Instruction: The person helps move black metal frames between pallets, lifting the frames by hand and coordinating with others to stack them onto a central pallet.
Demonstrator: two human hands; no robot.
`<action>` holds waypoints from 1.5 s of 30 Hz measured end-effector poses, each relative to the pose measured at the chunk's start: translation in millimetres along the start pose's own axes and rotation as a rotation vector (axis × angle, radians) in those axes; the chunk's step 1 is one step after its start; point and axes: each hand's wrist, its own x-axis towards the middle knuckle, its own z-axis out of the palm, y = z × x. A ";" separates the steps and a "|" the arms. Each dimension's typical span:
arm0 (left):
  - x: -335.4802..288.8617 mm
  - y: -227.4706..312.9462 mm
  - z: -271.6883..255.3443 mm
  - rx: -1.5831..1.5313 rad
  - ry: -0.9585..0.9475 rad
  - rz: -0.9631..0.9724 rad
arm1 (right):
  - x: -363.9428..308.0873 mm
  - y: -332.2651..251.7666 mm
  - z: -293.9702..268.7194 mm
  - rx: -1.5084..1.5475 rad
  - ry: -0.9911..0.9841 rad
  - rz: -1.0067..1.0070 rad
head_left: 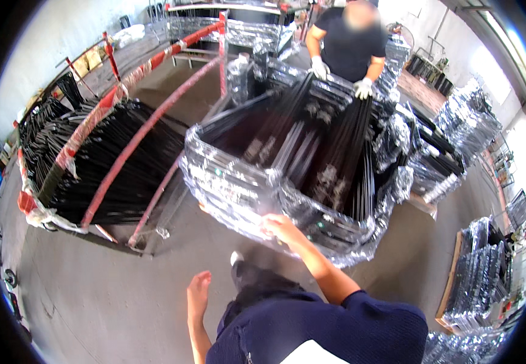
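Note:
Before me stands a large crate (226, 176), its frame wound in clear plastic film, with long black rods or tubes (299, 145) lying inside. My right hand (281, 229) reaches to its near wall. The fingers look curled at the film, and what they hold, if anything, is lost in glare. Low on the left, my left hand (199, 291) hangs over the floor, fingers loosely stretched, touching nothing. Across the crate a co-worker (351, 45) in a dark shirt and white gloves rests both hands on the rods and far rim.
A red-and-white metal rack (135, 145) filled with black rods (117, 176) stands left of the crate. Film-wrapped bundles (475, 273) sit on a wooden pallet at the right. More wrapped stacks (466, 121) stand behind. Grey floor (99, 285) lies around my feet.

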 end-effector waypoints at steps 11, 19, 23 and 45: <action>95.3 -18.1 -79.5 0.079 0.113 -0.063 | 163.5 -48.5 11.9 -0.022 0.245 -0.355; 192.2 -0.2 -76.7 0.066 0.027 0.058 | 192.7 -34.8 24.7 -0.857 0.215 -0.548; 243.4 21.6 -59.2 0.111 -0.226 0.084 | 185.9 -42.0 26.5 -1.091 0.192 -0.496; 428.6 91.4 60.0 0.744 -0.382 1.119 | 204.6 -37.9 55.9 -1.019 0.662 -0.497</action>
